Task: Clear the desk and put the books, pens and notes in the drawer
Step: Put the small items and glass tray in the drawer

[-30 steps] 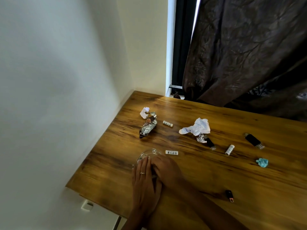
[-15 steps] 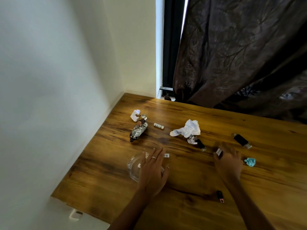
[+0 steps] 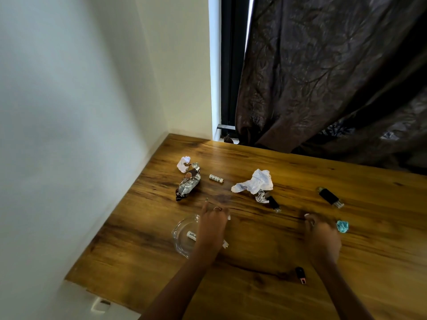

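Observation:
On the wooden desk (image 3: pixel 381 262), my left hand (image 3: pixel 212 227) hovers over the right side of a clear glass dish (image 3: pixel 179 241) that holds a white labelled roll (image 3: pixel 191 235). Its blurred fingers curl on a small white roll (image 3: pixel 228 217) at the thumb side. My right hand (image 3: pixel 322 236) is curled round a small white cylinder (image 3: pixel 307 215), of which only the tip shows. A crumpled white note (image 3: pixel 255 181) lies beyond both hands, and a smaller paper ball (image 3: pixel 183 163) lies at the far left.
A foil wrapper (image 3: pixel 188 185) and another small roll (image 3: pixel 216 178) lie at the far left. Two black lighters (image 3: pixel 273 202) (image 3: pixel 330 197), a teal scrap (image 3: pixel 342 226) and a small black-and-red item (image 3: pixel 300 274) lie to the right. A dark curtain (image 3: pixel 323 77) hangs behind; a wall (image 3: pixel 57 135) bounds the left.
My right hand left the dish, went right to the white cylinder and closed on it. My left hand slid forward off the dish to the small white roll.

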`<state>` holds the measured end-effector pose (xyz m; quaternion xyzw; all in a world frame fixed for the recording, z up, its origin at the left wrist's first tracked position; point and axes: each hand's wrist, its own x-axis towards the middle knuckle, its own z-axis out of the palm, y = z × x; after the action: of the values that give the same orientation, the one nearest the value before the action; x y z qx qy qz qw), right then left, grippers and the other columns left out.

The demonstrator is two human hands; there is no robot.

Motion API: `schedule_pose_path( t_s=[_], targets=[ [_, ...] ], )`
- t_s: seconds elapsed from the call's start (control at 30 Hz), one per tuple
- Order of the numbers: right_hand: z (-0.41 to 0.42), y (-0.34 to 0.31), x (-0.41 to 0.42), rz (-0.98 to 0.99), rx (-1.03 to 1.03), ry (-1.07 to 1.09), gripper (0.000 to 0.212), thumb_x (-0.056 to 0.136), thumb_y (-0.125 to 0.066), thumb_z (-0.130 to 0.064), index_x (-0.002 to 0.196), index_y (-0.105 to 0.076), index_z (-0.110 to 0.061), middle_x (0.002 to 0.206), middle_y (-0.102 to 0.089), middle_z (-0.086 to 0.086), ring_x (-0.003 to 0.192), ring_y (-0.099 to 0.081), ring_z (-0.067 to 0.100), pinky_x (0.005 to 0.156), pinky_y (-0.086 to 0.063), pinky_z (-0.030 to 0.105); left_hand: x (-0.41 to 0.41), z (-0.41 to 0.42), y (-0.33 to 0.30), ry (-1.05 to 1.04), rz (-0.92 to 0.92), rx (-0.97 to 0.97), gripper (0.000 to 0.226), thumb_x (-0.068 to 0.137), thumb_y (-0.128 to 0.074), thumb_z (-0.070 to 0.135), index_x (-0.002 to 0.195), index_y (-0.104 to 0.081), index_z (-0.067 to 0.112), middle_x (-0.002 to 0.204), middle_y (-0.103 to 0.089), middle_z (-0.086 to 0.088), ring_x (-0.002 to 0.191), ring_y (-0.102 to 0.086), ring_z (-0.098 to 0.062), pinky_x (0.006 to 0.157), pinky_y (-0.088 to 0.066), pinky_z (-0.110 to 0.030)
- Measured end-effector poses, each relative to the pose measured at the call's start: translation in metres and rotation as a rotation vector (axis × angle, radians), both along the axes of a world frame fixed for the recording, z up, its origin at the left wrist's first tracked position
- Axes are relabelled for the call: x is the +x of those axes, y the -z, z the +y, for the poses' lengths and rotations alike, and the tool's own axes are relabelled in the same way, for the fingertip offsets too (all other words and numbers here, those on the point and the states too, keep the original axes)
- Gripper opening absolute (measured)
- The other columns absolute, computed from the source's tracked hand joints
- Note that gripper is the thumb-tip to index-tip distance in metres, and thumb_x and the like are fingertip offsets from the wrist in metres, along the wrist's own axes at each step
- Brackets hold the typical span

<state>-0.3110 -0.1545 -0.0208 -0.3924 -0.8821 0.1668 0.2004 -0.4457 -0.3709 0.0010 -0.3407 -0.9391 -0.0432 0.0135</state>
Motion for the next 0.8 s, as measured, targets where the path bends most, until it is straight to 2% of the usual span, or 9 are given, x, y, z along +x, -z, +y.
schedule_pose_path(
  t_s=[0.07,0.17,0.23,0.3,0.37,0.47,0.53,0.63,0.8],
  targets=[
    [0.001,0.005,0.002,0.021,-0.058,0.025,0.02,0.09,-0.054,-0.014,0.107,-0.064,-0.008,0.094,-0.064,0.018,0.08,-0.058,0.028,0.057,-0.042,0.026,0.001,-0.009,0.001,0.026,0.046,0.085,0.028,0.092,-0.054,0.017,0.12,-0.057,0.016,0.11,-0.068,-0.004,0.104,-0.061,-0.018,0.118,-0.009,-0.037],
    [-0.011,0.004,0.001,0.083,-0.108,0.01,0.02,0.089,-0.056,-0.015,0.107,-0.064,-0.008,0.083,-0.062,0.015,0.063,-0.054,0.023,0.048,-0.027,0.018,0.004,-0.03,0.001,0.099,0.173,0.339,0.027,0.072,-0.077,0.014,0.098,-0.068,0.018,0.083,-0.071,0.004,0.076,-0.067,-0.012,0.11,-0.028,-0.038],
    [-0.03,-0.004,-0.002,0.155,-0.096,-0.083,0.019,0.087,-0.059,-0.009,0.105,-0.064,-0.006,0.085,-0.063,0.012,0.064,-0.055,0.019,0.048,-0.033,0.019,0.007,-0.049,0.006,0.126,0.195,0.474,0.017,0.08,-0.063,0.018,0.096,-0.068,0.019,0.082,-0.07,0.006,0.073,-0.066,-0.011,0.109,-0.03,-0.039],
    [-0.051,-0.012,-0.009,0.208,-0.116,-0.188,0.022,0.086,-0.061,-0.008,0.108,-0.063,-0.009,0.09,-0.063,0.008,0.072,-0.057,0.016,0.055,-0.044,0.022,0.012,-0.071,0.01,0.086,0.158,0.536,0.026,0.088,-0.046,0.023,0.1,-0.068,0.017,0.09,-0.071,0.004,0.081,-0.067,-0.012,0.11,-0.024,-0.038],
    [-0.07,-0.018,-0.019,0.243,-0.128,-0.292,0.024,0.084,-0.064,-0.007,0.107,-0.064,-0.012,0.093,-0.065,0.005,0.078,-0.059,0.012,0.061,-0.047,0.019,0.017,-0.09,0.016,0.057,0.164,0.543,0.027,0.09,-0.045,0.024,0.101,-0.068,0.015,0.098,-0.071,0.0,0.09,-0.067,-0.014,0.113,-0.023,-0.039],
    [-0.098,-0.028,-0.034,0.251,-0.148,-0.456,0.023,0.081,-0.068,-0.007,0.103,-0.067,-0.014,0.091,-0.063,-0.004,0.079,-0.057,0.006,0.065,-0.04,0.009,0.023,-0.108,0.025,0.055,0.171,0.546,0.022,0.087,-0.049,0.025,0.1,-0.066,0.018,0.096,-0.071,0.002,0.088,-0.066,-0.014,0.113,-0.024,-0.041],
    [-0.118,-0.034,-0.042,0.241,-0.198,-0.538,0.022,0.082,-0.067,-0.01,0.103,-0.067,-0.017,0.092,-0.06,-0.011,0.081,-0.057,0.004,0.067,-0.038,0.007,0.025,-0.113,0.027,0.054,0.152,0.546,0.019,0.086,-0.05,0.026,0.102,-0.06,0.024,0.094,-0.071,0.004,0.087,-0.066,-0.015,0.112,-0.023,-0.04],
    [-0.139,-0.036,-0.053,0.243,-0.256,-0.652,0.021,0.082,-0.068,-0.011,0.101,-0.068,-0.017,0.094,-0.066,-0.009,0.084,-0.058,0.004,0.071,-0.042,0.01,0.026,-0.116,0.031,0.041,0.112,0.533,0.018,0.085,-0.05,0.028,0.103,-0.055,0.027,0.093,-0.071,0.004,0.086,-0.068,-0.018,0.11,-0.025,-0.039],
    [-0.156,-0.04,-0.075,0.107,-0.298,-0.788,0.023,0.083,-0.066,-0.017,0.105,-0.067,-0.021,0.101,-0.069,-0.004,0.091,-0.061,0.01,0.082,-0.052,0.032,0.023,-0.117,0.029,0.073,0.071,0.554,0.013,0.085,-0.05,0.032,0.097,-0.056,0.031,0.09,-0.071,0.008,0.083,-0.066,-0.012,0.104,-0.03,-0.036]
  ],
)
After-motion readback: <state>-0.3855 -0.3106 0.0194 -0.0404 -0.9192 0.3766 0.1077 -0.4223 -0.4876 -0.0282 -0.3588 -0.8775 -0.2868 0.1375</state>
